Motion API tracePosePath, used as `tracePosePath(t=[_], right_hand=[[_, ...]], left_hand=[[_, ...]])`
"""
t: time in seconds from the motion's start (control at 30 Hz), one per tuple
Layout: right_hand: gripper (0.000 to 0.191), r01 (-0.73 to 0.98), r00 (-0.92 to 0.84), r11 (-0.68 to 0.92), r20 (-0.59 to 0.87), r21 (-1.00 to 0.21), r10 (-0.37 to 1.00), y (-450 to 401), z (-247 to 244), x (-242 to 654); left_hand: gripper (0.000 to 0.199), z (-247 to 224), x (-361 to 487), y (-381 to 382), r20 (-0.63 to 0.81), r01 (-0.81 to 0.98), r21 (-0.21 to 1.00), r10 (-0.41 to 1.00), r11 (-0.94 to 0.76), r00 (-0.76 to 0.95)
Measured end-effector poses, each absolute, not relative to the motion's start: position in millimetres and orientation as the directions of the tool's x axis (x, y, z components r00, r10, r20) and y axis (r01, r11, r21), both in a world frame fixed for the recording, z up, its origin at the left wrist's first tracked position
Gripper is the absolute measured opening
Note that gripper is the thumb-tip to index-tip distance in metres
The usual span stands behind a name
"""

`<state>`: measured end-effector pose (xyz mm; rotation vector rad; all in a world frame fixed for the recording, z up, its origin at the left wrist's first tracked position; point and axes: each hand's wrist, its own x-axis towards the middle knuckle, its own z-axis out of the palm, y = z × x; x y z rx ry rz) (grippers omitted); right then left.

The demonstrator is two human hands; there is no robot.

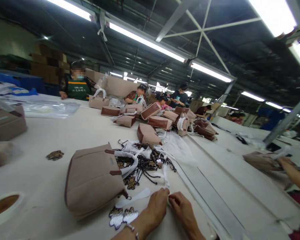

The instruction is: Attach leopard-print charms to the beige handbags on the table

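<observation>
My left hand [158,206], with a bracelet at its wrist, pinches the lower end of a thin white strip [166,176]. Close beside it, the fingers of my right hand [181,205] are closed in a pinch; what they hold is too small to make out. A beige handbag [92,178] with brown trim lies tilted to the left, its handles wrapped in white. Just left of my left hand are silvery, dark-edged flower-like pieces [123,216] and a white flat strip [133,199]. A pile of leopard-print charms with dark cords [150,156] lies beyond my hands.
Several beige and brown handbags [160,122] are heaped farther back. A tape roll [15,208] sits at the left front, near another bag [7,123]. Clear plastic sheets [48,109] lie at the back left. A co-worker's arm [295,173] reaches a bag [261,161] on the right.
</observation>
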<state>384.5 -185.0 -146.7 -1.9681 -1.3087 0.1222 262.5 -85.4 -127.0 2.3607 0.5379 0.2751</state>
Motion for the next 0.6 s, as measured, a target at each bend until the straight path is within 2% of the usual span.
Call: tracePosePath(t=[0.13,0.27,0.43,0.6], right_hand=[[0.021,0.793,0.436,-0.167,0.356,-0.585,0.827,-185,-147,379],[0.021,0.845,0.432,-0.208,0.398,-0.493,0.809,-185,-142,371],[0.023,0.885,0.421,-0.223,0.496,-0.409,0.76,-187,-130,359],[0.029,0.89,0.351,-0.057,0.6,-0.452,0.719,-190,-106,337]], left_hand=[[0.033,-130,268,-80,0.039,0.344,0.581,0.447,-0.738,0.893],[0.028,-134,269,-77,0.049,0.351,0.547,0.448,-0.76,0.893],[0.025,-143,269,-79,0.112,0.312,0.594,0.461,-0.741,0.88],[0.031,-156,278,-72,0.099,0.358,0.655,0.546,-0.665,0.832]])
